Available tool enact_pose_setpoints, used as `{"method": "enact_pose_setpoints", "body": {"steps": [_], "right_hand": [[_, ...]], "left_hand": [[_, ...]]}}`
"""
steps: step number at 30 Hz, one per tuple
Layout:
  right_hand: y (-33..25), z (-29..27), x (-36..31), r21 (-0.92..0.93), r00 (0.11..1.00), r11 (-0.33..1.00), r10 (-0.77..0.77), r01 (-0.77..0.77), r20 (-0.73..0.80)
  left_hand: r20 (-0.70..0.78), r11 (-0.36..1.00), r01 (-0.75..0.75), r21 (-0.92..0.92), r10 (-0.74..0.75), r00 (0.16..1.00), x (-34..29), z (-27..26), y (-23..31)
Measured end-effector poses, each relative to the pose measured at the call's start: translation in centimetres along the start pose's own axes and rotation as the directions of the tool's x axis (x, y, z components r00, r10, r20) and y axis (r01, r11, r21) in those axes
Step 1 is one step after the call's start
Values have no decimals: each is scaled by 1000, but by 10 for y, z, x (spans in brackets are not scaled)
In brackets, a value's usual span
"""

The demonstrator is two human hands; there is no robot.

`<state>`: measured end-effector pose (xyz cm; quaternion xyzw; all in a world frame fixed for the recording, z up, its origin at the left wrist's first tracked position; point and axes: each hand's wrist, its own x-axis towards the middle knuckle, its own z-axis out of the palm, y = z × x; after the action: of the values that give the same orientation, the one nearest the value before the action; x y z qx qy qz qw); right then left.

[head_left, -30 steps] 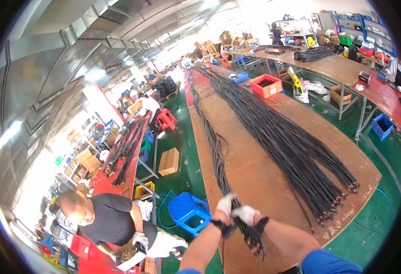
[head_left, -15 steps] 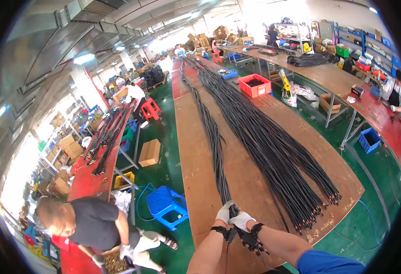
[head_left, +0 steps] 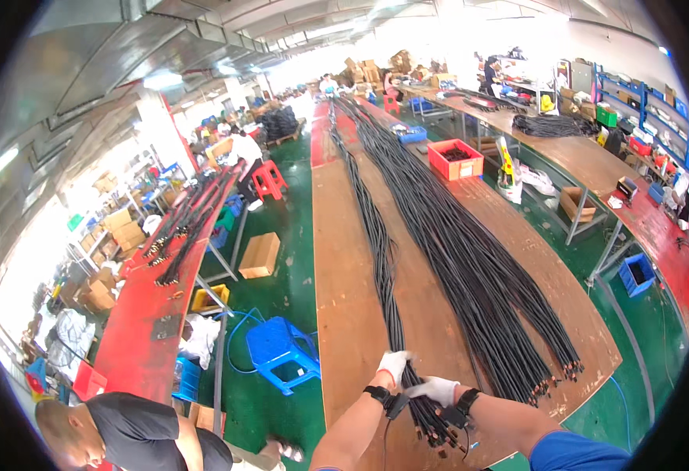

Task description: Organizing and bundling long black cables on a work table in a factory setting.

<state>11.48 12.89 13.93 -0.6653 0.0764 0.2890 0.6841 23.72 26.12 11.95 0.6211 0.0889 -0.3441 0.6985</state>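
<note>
A narrow bundle of long black cables point(head_left: 382, 259) runs down the brown table toward me. My left hand point(head_left: 395, 367), in a white glove, is closed around it near its close end. Just below, my right hand point(head_left: 436, 389), also gloved, lies across the same bundle with its fingers bent over the cables; it is slightly blurred. Past my hands the cable ends point(head_left: 432, 428) fan out, showing copper-coloured tips. A much wider spread of black cables point(head_left: 470, 275) lies to the right, its tips near the table's right corner.
A red crate point(head_left: 456, 160) of dark parts stands farther up the table point(head_left: 344, 314). A blue stool point(head_left: 283, 353) and a cardboard box point(head_left: 259, 255) are on the green floor at left. A person in a dark shirt point(head_left: 136, 432) is at lower left, beside a red bench point(head_left: 136, 337).
My right hand has shifted a little right and down the bundle, apart from my left. The cable ends have spread out more. The person at left has moved lower in the view.
</note>
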Motion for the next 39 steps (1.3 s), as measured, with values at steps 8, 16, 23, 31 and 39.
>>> {"method": "enact_pose_setpoints", "body": {"steps": [8, 16, 23, 31, 39], "right_hand": [[-215, -10, -95, -611, 978, 790, -161, 49, -129], [-51, -23, 13, -726, 903, 575, 50, -376, -428], [31, -65, 3, 476, 940, 813, 326, -334, 103], [17, -92, -3, 252, 983, 961, 145, -113, -115], [-124, -121, -120, 287, 925, 917, -175, 277, -337]], "left_hand": [[256, 607, -77, -791, 443, 859, -70, 62, 148], [-41, 910, 152, -386, -182, 983, 45, 37, -54], [127, 819, 365, -444, -345, 930, 57, 44, -52], [54, 958, 254, -131, -249, 967, 29, 101, -5], [238, 984, -69, -165, 107, 965, -15, 203, 136]]}}
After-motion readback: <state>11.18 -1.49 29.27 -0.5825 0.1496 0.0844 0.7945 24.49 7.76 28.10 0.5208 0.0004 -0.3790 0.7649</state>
